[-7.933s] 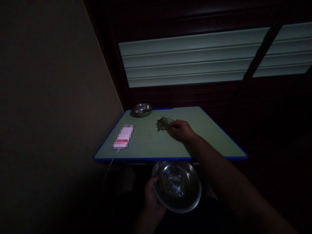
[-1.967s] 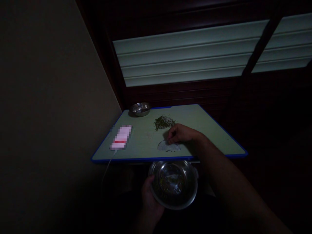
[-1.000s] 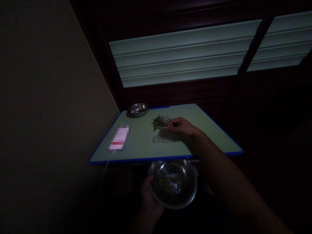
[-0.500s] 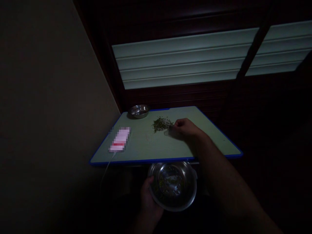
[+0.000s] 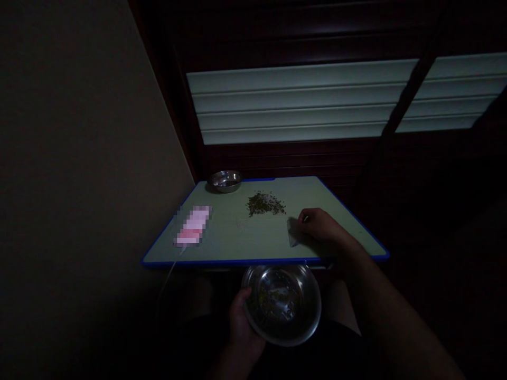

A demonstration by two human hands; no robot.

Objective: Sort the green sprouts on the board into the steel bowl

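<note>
On the far left we're facing a plain wall, dim and running down beside the table. Now we're coming to a white cable, hanging past the near edge and leading up to a phone, its pink-lit screen blurred out, lying on the pale green folding table with its blue rim. Farther back we're spotting a small metal bowl, sitting upright near the table's far left corner.

Down below, here's our left hand, and it's gripping the large metal bowl by its left side, thumb lying over the rim, the other fingers hidden underneath. We're holding that bowl just below the table's near edge, and greenish bits are showing inside among bright reflections. Above it on the tabletop, a loose heap of small dark green grains is spreading, its edges scattering out.

Next we're reaching a thin pale scraper, standing tilted to the right of the heap and apart from it; our right hand is pinching it in curled fingers. Whether its lower edge is touching the table, we cannot tell. Behind everything, pale slatted panels are stretching rightward in dark wood.
</note>
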